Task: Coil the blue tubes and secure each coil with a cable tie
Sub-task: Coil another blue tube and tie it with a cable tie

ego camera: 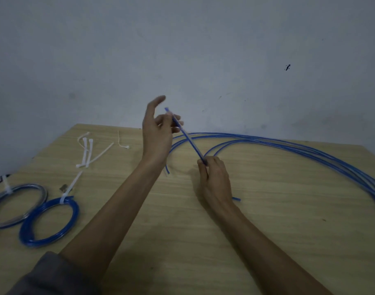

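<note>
A: Head view. Right hand (pixel 214 177) is over the middle of the wooden table (pixel 267 231), fingers curled round a blue tube (pixel 187 139). Tube runs up and left from that fist to the left hand (pixel 156 133), free end sticking out just past it.

B: Left hand gripping too?

A: Partly. Lower fingers are bent against the tube near its tip, index finger and thumb stick up loose. Hand is raised above the far table edge, in front of the wall (pixel 203 50).

B: Rest of the tubing?

A: Loose blue tubes (pixel 299 147) lie in long arcs from behind the hands across to the right edge. Two short ends show, one just left of the right hand, one by the right wrist.

B: Finished coils?

A: Two at the left edge: a blue coil (pixel 48 222) and a paler coil (pixel 18 204) touching it, each with a white tie. Spare cable ties (pixel 86 152) lie behind them, further back on the table.
</note>
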A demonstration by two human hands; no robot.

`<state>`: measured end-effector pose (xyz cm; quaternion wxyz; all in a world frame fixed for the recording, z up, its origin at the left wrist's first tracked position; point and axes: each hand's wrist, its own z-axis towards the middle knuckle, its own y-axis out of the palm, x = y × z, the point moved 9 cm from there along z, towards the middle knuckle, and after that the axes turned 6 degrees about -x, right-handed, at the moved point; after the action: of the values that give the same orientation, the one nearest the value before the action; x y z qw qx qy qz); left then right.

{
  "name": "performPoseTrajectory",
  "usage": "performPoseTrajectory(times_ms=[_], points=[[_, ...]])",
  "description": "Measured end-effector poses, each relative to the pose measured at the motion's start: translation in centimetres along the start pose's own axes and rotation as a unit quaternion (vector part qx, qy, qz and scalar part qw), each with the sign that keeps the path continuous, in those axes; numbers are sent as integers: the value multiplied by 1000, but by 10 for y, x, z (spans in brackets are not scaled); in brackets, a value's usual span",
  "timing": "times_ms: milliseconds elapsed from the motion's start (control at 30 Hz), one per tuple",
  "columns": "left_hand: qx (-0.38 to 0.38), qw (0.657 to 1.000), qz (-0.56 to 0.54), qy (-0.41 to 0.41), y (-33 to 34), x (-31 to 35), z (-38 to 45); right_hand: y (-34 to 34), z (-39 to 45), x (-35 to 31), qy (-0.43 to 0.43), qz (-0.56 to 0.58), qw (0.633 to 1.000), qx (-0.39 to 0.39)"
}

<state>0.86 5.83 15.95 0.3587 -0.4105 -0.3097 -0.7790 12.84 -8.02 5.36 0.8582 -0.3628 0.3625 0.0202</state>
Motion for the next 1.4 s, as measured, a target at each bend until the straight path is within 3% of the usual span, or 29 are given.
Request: performPoseTrajectory(times_ms=[100,167,233,333,367,400,433,500,600,667,767,900,1000,1100,1167,1267,1400], points=[[13,991,130,25,-22,-17,9,-6,2,-1,-11,2,1000,12],[-10,966,253,46,-30,-32,14,-11,6,0,-19,-13,999,22],[-98,893,437,38,-25,-56,15,-17,12,0,-30,-47,998,21],[-212,732,643,-73,-19,-97,-1,-27,20,2,-40,-99,994,15],[-223,707,667,-71,-14,-100,-6,-31,23,3,-42,-102,994,18],[-230,706,668,-47,-5,-98,-10,-36,25,3,-45,-97,994,22],[-244,722,647,-24,4,-97,-12,-41,27,2,-50,-85,995,29],[-300,789,537,-9,23,-97,-18,-52,31,1,-58,-48,996,43],[-338,897,266,-101,40,-93,-29,-63,35,3,-54,-10,997,50],[-311,928,132,-160,45,-88,-32,-68,35,3,-58,10,997,57],[-285,926,-12,-248,52,-88,-35,-71,34,3,-74,10,995,61],[-300,869,-204,-337,63,-77,-47,-71,38,4,-65,-9,997,39],[-311,808,-382,-323,68,-56,-45,-62,42,14,-15,10,1000,-9],[-272,791,-476,-272,62,-34,-27,-52,42,18,1,58,998,-30],[-211,801,-504,-244,48,-26,-10,-51,39,14,-11,73,997,-14],[-140,851,-471,-185,22,-17,8,-53,32,3,-43,71,996,21],[-140,945,-286,-81,21,0,7,-45,26,-24,-125,-1,992,20]])
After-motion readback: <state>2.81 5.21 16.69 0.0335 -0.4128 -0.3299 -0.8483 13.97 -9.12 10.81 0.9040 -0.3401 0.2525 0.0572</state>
